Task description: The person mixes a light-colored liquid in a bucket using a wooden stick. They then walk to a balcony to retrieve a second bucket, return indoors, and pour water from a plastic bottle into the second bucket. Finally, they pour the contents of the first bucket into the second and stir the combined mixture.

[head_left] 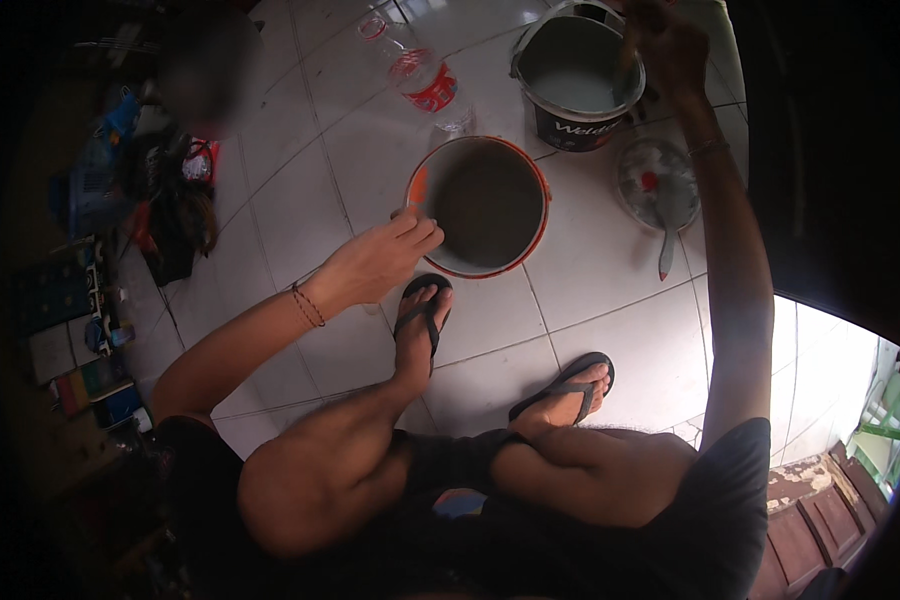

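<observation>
My left hand (411, 237) grips the near-left rim of a round bucket (482, 200) with an orange rim and a dark grey inside. My right hand (675, 55), at the upper right, is closed on a wooden stick (628, 55) that reaches into a dark paint pail (568, 122) holding pale grey liquid. A clear plastic bottle (425, 82) with a red label stands behind the round bucket. Right of the bucket lies a round lid (635, 190) with a red spot, and on it a grey flat tool (668, 240) with a red-tipped handle.
My sandalled feet (418, 330) rest on white floor tiles. Bags and assorted items (175, 205) line the left side. A dark panel or surface (800, 200) borders the right, with green objects (885, 430) and brown wood (810, 530) at the lower right.
</observation>
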Demonstrator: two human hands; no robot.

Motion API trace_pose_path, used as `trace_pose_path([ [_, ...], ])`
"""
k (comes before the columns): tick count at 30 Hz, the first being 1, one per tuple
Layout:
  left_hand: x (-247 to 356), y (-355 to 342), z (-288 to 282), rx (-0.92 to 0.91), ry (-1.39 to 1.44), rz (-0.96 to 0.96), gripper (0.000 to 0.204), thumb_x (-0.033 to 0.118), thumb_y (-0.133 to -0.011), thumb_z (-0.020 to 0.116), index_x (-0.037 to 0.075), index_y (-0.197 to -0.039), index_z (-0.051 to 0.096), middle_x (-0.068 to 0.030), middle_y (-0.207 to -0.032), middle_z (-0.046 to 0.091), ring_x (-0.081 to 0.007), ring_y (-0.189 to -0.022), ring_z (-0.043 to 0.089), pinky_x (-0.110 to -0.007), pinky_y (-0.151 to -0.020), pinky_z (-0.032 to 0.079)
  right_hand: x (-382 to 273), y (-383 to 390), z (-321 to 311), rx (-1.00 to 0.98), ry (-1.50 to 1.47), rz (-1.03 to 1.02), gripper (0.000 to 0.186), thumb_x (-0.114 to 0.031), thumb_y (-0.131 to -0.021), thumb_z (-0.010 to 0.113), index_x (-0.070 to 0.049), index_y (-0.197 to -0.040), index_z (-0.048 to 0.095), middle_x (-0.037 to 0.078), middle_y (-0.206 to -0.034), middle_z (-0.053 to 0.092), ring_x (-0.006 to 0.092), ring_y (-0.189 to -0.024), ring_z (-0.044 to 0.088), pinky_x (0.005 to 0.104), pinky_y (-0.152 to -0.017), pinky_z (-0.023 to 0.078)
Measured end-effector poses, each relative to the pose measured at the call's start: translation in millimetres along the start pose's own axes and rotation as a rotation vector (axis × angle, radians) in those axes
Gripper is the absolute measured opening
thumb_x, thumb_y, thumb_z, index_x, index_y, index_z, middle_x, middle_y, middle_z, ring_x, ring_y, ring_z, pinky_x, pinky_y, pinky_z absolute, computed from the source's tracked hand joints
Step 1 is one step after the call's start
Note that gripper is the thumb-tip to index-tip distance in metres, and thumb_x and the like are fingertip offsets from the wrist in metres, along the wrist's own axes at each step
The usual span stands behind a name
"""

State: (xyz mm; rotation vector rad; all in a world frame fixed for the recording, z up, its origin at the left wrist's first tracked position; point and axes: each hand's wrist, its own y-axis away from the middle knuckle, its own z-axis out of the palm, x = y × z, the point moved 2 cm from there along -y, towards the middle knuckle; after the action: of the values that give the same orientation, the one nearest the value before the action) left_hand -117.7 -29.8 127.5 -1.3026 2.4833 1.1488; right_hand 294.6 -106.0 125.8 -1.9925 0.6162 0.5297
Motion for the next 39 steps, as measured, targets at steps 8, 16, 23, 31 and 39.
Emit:
trace_pose_path([
  [8, 2, 15, -4, 0.019, 0.017, -0.049, 0.034, 0.016, -0.078, 0.061, 0.006, -0.11, 0.067, -0.0037, -0.106, 0.06, -0.0176, -0.098, 0.052, -0.032, -0.086, 0.041, -8, -1, 11, -0.01, 0.058, 0.109, 0.013, -0.017, -0.088, 0.071, -0.005, -0.089, 0.071, 0.015, -0.08, 0.073, 0.0305, -0.075, 0.072, 0.0381, -0.066, 0.056],
  [16, -9, 25, -14, 0.103, 0.021, -0.113, 0.03, 0.013, -0.077, 0.061, 0.004, -0.105, 0.068, -0.0032, -0.102, 0.059, -0.0171, -0.096, 0.053, -0.031, -0.085, 0.041, 19, 0, 34, -0.068, 0.155, -0.019, 0.03, -0.037, -0.091, 0.067, -0.008, -0.101, 0.071, 0.011, -0.087, 0.074, 0.0255, -0.078, 0.073, 0.0363, -0.068, 0.056],
  [23, -63, 38, -7, 0.537, 0.731, -0.518, 0.033, 0.007, -0.074, 0.057, 0.001, -0.105, 0.067, -0.005, -0.1, 0.058, -0.0179, -0.094, 0.053, -0.031, -0.084, 0.041, 22, -1, 52, -0.134, 0.27, -0.069, 0.033, -0.039, -0.089, 0.065, -0.014, -0.111, 0.07, 0.012, -0.098, 0.074, 0.0325, -0.094, 0.072, 0.0436, -0.08, 0.056],
  [31, -61, 21, 15, 0.995, 1.835, -0.521, 0.054, -0.005, -0.065, 0.043, -0.006, -0.115, 0.063, -0.0085, -0.094, 0.054, -0.0177, -0.089, 0.051, -0.031, -0.082, 0.041, 9, 8, 54, -0.251, 0.203, -0.013, 0.03, -0.025, -0.087, 0.069, -0.013, -0.114, 0.069, 0.014, -0.104, 0.073, 0.0322, -0.098, 0.07, 0.0432, -0.084, 0.055],
  [39, -20, 26, 4, 0.476, 0.855, -0.49, 0.05, 0.007, -0.074, 0.06, 0.003, -0.123, 0.066, -0.008, -0.097, 0.061, -0.0219, -0.09, 0.057, -0.037, -0.085, 0.046, 22, 16, 37, -0.26, 0.192, 0.114, 0.033, -0.031, -0.084, 0.069, -0.01, -0.11, 0.071, 0.017, -0.095, 0.073, 0.0345, -0.092, 0.071, 0.0429, -0.082, 0.055],
])
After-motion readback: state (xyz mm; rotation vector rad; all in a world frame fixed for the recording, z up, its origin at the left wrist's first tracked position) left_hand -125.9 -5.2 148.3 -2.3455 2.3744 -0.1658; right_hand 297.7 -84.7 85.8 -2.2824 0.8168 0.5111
